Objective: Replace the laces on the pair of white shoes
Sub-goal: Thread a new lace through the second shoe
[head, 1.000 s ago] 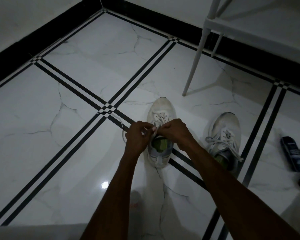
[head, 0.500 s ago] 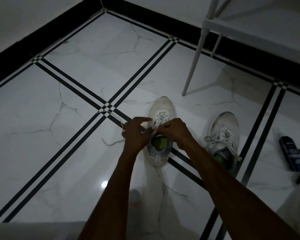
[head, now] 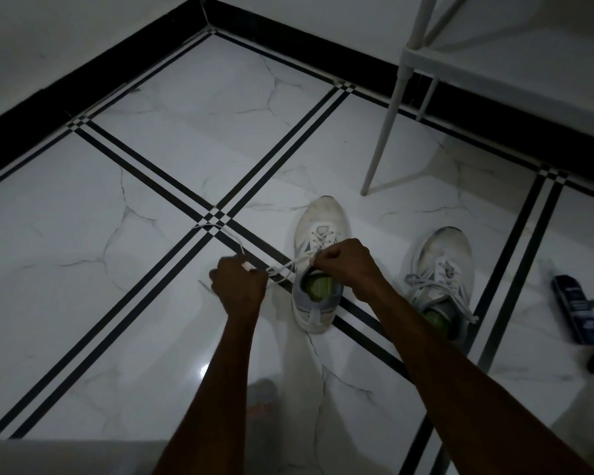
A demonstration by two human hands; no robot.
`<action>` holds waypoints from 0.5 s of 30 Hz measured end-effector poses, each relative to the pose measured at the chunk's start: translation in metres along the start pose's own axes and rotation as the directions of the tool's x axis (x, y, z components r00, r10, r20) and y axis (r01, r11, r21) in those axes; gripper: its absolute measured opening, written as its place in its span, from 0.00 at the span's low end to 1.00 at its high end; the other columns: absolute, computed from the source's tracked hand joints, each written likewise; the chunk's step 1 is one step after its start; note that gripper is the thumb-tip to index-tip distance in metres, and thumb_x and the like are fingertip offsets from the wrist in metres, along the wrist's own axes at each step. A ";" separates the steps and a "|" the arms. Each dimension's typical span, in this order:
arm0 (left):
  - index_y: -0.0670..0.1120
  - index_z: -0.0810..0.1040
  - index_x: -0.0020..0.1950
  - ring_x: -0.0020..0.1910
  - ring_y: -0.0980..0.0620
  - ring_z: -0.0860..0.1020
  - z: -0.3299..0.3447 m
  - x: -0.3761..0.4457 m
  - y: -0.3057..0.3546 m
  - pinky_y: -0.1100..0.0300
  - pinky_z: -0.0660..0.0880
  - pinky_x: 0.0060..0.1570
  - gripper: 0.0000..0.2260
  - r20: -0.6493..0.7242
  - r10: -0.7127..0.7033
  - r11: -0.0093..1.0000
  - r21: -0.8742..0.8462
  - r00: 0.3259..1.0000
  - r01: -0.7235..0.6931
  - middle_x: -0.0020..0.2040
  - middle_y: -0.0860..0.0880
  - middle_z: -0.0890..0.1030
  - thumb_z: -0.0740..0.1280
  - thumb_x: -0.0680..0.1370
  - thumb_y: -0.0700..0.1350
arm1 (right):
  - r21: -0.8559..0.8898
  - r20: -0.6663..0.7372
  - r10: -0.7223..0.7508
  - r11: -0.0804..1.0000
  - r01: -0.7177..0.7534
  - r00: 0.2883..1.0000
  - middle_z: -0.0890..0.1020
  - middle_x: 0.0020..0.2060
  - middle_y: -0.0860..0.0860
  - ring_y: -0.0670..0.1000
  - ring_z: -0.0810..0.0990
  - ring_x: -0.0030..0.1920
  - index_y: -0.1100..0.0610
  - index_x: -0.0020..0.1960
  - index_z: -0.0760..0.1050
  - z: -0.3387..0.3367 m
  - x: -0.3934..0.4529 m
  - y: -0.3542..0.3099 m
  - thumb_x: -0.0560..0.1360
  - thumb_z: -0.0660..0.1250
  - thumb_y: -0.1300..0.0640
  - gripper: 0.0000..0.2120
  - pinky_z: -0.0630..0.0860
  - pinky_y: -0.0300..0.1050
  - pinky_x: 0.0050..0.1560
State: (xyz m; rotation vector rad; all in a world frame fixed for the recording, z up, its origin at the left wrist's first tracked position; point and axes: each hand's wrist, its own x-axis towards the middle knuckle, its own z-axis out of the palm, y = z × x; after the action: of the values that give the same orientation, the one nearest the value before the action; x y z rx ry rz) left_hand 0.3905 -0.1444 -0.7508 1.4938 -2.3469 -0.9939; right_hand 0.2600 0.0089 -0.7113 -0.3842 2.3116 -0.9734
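1. I see the floor [head: 158, 138], white marble-look tile with paired black lines, running well left of my left hand and dimly lit.
2. My left hand [head: 239, 286] is fisted around a lace [head: 282, 269], off to the left of the shoe and clear of it.
3. From that fist the lace runs taut to the right, up to my right hand; a loose length also trails away from the fist across the tile lines, and a short end pokes out just left of the fist.
4. The near shoe [head: 319, 231] sits toe-away between my hands and under the right one, with a green insole showing in its opening and laces crossed over the forefoot.
5. My right hand [head: 345, 265] is closed over the shoe's tongue area, pinching the lace at the upper eyelets; the two hands are apart.
6. A white chair leg [head: 383, 128] stands beyond my right hand.
7. The second shoe [head: 441, 265] lies right of my right forearm, fully laced, with loose loops spilling at the collar.
8. A dark blue tube [head: 575, 310] lies far right; I cannot read its label.
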 end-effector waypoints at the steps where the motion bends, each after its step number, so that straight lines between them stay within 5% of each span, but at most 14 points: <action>1: 0.42 0.83 0.58 0.56 0.40 0.79 0.002 0.001 0.006 0.52 0.70 0.59 0.14 -0.016 0.117 0.991 -0.061 0.993 -0.118 0.55 0.42 0.83 0.70 0.74 0.42 | 0.007 0.012 -0.007 1.000 0.007 1.000 0.86 0.43 0.55 0.53 0.84 0.48 0.58 0.47 0.87 -0.001 0.000 0.001 0.72 0.75 0.54 0.08 0.81 0.47 0.51; 6: 0.43 0.84 0.55 0.49 0.47 0.82 0.019 0.005 0.040 0.50 0.78 0.54 0.08 0.149 0.434 0.898 -0.142 0.888 -0.415 0.49 0.45 0.85 0.69 0.78 0.40 | 0.006 0.091 -0.062 0.998 0.062 0.994 0.86 0.46 0.51 0.51 0.83 0.51 0.54 0.44 0.85 -0.006 -0.001 0.004 0.71 0.77 0.55 0.04 0.80 0.47 0.55; 10: 0.46 0.86 0.48 0.42 0.52 0.84 0.026 0.003 0.034 0.48 0.82 0.49 0.16 0.229 0.344 0.933 -0.195 0.911 -0.303 0.43 0.49 0.86 0.68 0.76 0.57 | -0.085 -0.055 -0.125 0.989 0.120 0.991 0.79 0.43 0.52 0.48 0.77 0.43 0.57 0.43 0.75 -0.015 -0.001 0.016 0.63 0.83 0.53 0.19 0.71 0.33 0.37; 15: 0.51 0.82 0.44 0.42 0.59 0.81 0.026 -0.014 0.037 0.57 0.79 0.44 0.20 0.117 0.342 0.917 -0.256 0.932 -0.305 0.42 0.55 0.82 0.67 0.75 0.68 | -0.150 -0.057 -0.153 0.978 0.143 0.987 0.82 0.45 0.51 0.51 0.81 0.46 0.57 0.47 0.76 -0.016 -0.002 0.018 0.65 0.80 0.53 0.18 0.79 0.47 0.46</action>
State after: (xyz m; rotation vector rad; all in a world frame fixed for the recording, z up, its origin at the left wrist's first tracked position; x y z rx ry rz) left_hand 0.3579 -0.1107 -0.7452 0.9302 -2.3751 -1.2825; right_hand 0.2510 0.0313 -0.7143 -0.5996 2.4525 -0.9022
